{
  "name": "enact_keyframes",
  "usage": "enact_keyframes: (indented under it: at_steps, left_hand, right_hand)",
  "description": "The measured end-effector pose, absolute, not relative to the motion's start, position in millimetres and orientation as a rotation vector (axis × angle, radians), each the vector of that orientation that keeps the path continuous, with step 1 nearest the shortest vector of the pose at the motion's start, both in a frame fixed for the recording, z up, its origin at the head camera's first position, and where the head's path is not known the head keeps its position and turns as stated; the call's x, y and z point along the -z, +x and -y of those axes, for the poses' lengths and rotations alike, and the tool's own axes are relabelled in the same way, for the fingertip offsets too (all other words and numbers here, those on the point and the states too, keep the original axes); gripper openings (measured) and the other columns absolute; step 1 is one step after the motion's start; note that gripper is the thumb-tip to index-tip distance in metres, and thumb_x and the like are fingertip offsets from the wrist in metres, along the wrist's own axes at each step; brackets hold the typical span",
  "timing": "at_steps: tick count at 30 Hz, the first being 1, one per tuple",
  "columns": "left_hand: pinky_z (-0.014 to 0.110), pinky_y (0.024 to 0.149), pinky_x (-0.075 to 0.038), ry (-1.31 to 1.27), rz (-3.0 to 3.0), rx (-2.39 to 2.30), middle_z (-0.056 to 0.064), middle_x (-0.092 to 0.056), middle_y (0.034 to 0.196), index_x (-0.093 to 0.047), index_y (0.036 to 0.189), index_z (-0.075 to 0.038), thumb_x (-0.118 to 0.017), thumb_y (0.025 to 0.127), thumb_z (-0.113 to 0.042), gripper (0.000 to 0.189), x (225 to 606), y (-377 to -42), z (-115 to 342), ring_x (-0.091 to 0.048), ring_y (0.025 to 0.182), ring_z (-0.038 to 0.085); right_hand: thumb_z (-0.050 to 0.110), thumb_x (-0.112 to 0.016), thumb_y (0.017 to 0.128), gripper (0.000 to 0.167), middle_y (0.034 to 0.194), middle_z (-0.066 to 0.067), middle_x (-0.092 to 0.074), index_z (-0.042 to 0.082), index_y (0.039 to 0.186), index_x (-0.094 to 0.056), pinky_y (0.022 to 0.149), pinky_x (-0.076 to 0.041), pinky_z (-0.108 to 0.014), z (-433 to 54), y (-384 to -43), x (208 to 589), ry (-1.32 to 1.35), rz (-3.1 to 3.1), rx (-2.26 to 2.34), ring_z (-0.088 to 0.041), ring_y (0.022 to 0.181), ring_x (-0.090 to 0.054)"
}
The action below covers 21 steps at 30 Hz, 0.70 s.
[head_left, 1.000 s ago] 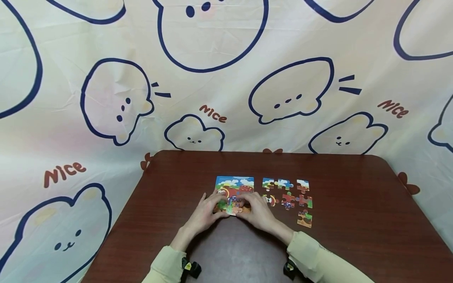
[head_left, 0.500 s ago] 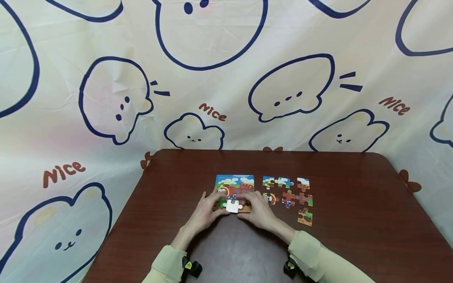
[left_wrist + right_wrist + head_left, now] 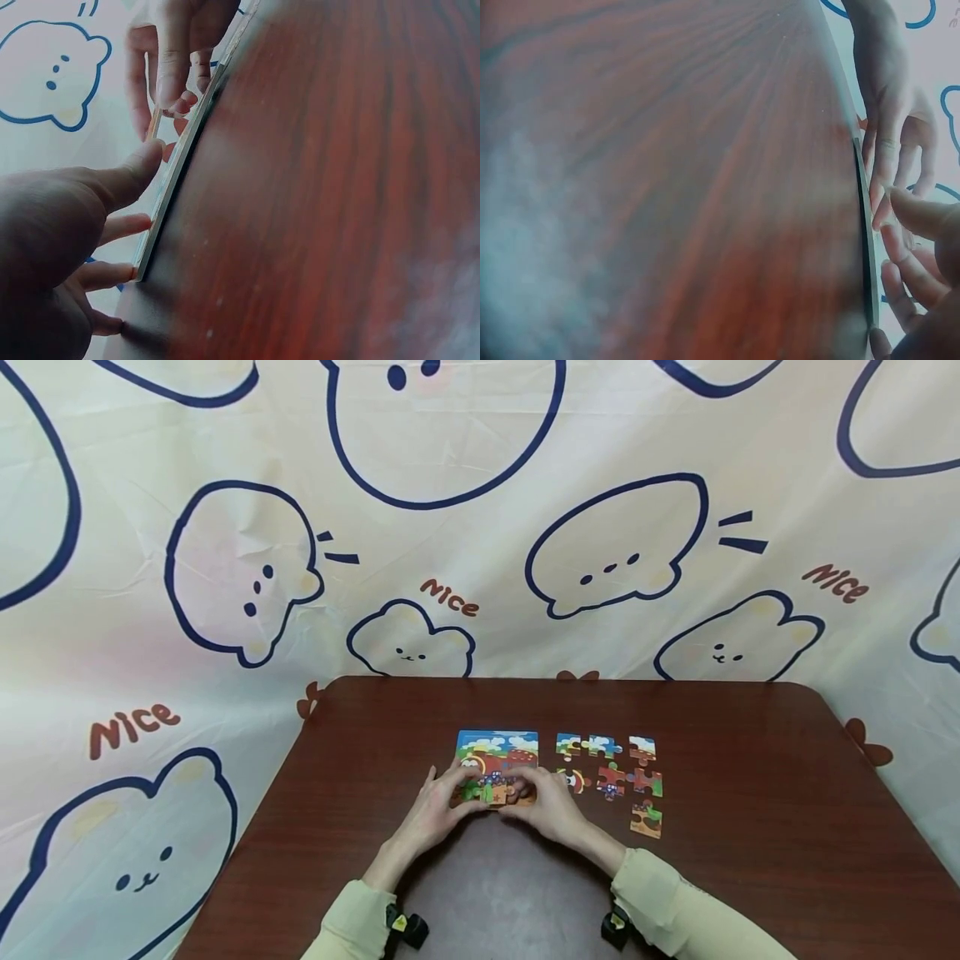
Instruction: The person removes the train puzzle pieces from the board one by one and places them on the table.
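Observation:
A picture puzzle board (image 3: 498, 742) lies on the table, its lower part partly covered by both hands. Just above its near edge, a small jigsaw piece (image 3: 497, 795) is held between the hands, printed side showing; the left wrist view catches this jigsaw piece (image 3: 154, 124) edge-on and tilted. My left hand (image 3: 435, 810) pinches it with the thumb, while other fingers touch the board's edge (image 3: 169, 180). From the opposite side, my right hand (image 3: 551, 810) holds the piece with thumb and fingertips. Fingers hide part of the piece.
Right of the board, several loose jigsaw pieces (image 3: 611, 783) lie apart in rough rows on the brown table (image 3: 720, 827). Behind the table hangs a pale cloth (image 3: 495, 560) with cartoon outlines. Each wrist carries a black strapped camera (image 3: 408, 931).
Half a second ago the piece showed its white back; now its printed side shows again, so it has been turned over between the fingers. Both hands have stayed nearly in place.

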<state>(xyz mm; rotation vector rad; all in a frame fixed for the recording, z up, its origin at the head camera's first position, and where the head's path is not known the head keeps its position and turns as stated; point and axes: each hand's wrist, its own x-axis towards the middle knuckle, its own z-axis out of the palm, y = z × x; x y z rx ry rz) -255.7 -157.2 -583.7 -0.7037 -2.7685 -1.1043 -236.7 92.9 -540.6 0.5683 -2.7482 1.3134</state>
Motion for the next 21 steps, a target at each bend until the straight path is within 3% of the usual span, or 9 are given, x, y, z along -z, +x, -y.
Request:
enact_keyframes:
  at_steps: [6, 10, 14, 21]
  left_hand:
    - [0.083, 0.128, -0.019, -0.74, 2.754, 1.083, 0.001, -0.075, 0.145, -0.069, 0.142, -0.025, -0.083, 0.098, -0.04, 0.049, 589, -257, 159, -0.045, 0.161, 0.04]
    - [0.081, 0.129, -0.021, -0.752, 2.756, 1.059, 0.003, -0.071, 0.151, -0.062, 0.15, -0.024, -0.083, 0.098, -0.041, 0.058, 592, -257, 160, -0.044, 0.162, 0.038]
    - [0.078, 0.128, -0.029, -0.788, 2.734, 0.953, 0.006, -0.065, 0.158, -0.057, 0.158, -0.022, -0.077, 0.101, -0.047, 0.065, 592, -255, 161, -0.047, 0.16, 0.038]
    - [0.079, 0.117, -0.039, -0.863, 2.583, 0.915, 0.012, -0.069, 0.151, -0.067, 0.149, -0.018, -0.072, 0.105, -0.052, 0.056, 582, -250, 164, -0.056, 0.149, 0.044]
  right_hand:
    - [0.013, -0.093, 0.089, 0.036, 0.092, 0.002, -0.078, 0.01, 0.123, -0.081, 0.086, -0.055, -0.028, -97, -236, 538, 0.605, 2.665, -1.399, -0.013, 0.086, -0.073]
    - [0.013, -0.091, 0.092, 0.035, 0.097, 0.0, -0.079, 0.009, 0.125, -0.08, 0.09, -0.057, -0.029, -107, -235, 533, 0.608, 2.671, -1.44, -0.016, 0.091, -0.075]
    - [0.013, -0.088, 0.094, 0.037, 0.101, -0.002, -0.078, 0.006, 0.129, -0.077, 0.085, -0.062, -0.031, -124, -232, 527, 0.576, 2.72, -1.502, -0.021, 0.095, -0.075]
    - [0.015, -0.088, 0.095, 0.035, 0.104, -0.001, -0.078, 0.007, 0.127, -0.077, 0.082, -0.06, -0.033, -162, -222, 515, 0.529, 2.767, -1.462, -0.022, 0.098, -0.073]
